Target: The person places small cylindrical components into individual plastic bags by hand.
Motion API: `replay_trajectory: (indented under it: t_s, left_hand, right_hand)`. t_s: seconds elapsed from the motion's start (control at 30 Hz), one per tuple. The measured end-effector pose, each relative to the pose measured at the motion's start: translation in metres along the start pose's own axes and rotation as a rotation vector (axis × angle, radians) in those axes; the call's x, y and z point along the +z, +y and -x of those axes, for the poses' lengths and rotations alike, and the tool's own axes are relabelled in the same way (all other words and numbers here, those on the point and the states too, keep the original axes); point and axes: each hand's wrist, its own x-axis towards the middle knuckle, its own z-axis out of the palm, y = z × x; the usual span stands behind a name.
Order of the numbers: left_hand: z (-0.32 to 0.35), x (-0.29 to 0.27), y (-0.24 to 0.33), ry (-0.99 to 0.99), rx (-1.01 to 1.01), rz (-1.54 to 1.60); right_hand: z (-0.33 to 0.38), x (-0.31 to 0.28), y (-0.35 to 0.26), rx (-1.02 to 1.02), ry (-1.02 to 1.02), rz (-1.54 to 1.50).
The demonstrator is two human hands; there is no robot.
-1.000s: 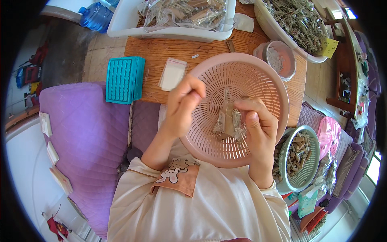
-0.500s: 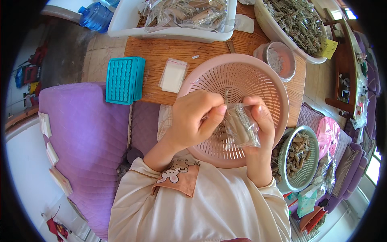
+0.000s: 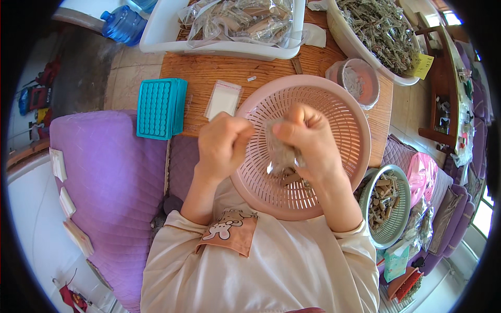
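Observation:
My right hand [image 3: 313,141] is closed on a small clear plastic bag [image 3: 281,151] with brownish pieces inside, blurred by motion. It hangs over a pink slotted basket [image 3: 360,117], where several brown dried pieces [image 3: 292,179] lie low down, partly hidden by the bag and hand. Over the basket's left rim, my left hand [image 3: 223,148] is closed in a pinch, apart from the bag. Whatever its fingers hold, if anything, is too small to name. Just beyond that hand, a stack of flat clear bags [image 3: 223,99] lies on the wooden table [image 3: 203,68].
Teal stacked trays [image 3: 162,109] stand at the table's left edge. A white bin [image 3: 224,48] of filled bags and a wide tub [image 3: 339,31] of dried plant pieces sit at the back. A round container [image 3: 369,86] with small white packets is right; a green basket [image 3: 404,214] sits lower right.
My hands have moved apart: the left went left and the right shifted left and turned, carrying the bag left. The bag's top is now mostly covered by the right hand.

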Motion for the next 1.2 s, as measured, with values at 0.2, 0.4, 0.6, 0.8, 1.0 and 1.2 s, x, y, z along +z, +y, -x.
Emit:
replay_trajectory:
  t_s: [0.2,0.4,0.6,0.8,1.0,1.2]
  left_hand:
    - [0.022,-0.007,-0.036,0.111,-0.433,0.082]
    - [0.031,-0.006,-0.074,0.118,-0.62,-0.127]
    - [0.037,0.002,-0.1,-0.035,-0.501,-0.625]
    - [0.033,0.002,-0.117,-0.221,-0.953,-0.401]
    - [0.038,0.004,-0.12,-0.174,-0.683,-0.464]
    - [0.034,-0.001,-0.109,-0.161,-0.821,-0.469]
  right_hand:
    - [-0.054,0.013,-0.026,-0.337,-0.032,-0.011]
    - [-0.057,-0.008,-0.045,-0.288,-0.149,0.382]
    - [-0.026,-0.066,-0.031,-0.078,-0.106,1.155]
    - [-0.004,-0.112,0.01,0.149,0.311,2.086]
    - [-0.008,-0.111,0.022,0.11,0.182,2.198]
    - [-0.008,-0.094,0.002,-0.272,0.165,1.809]
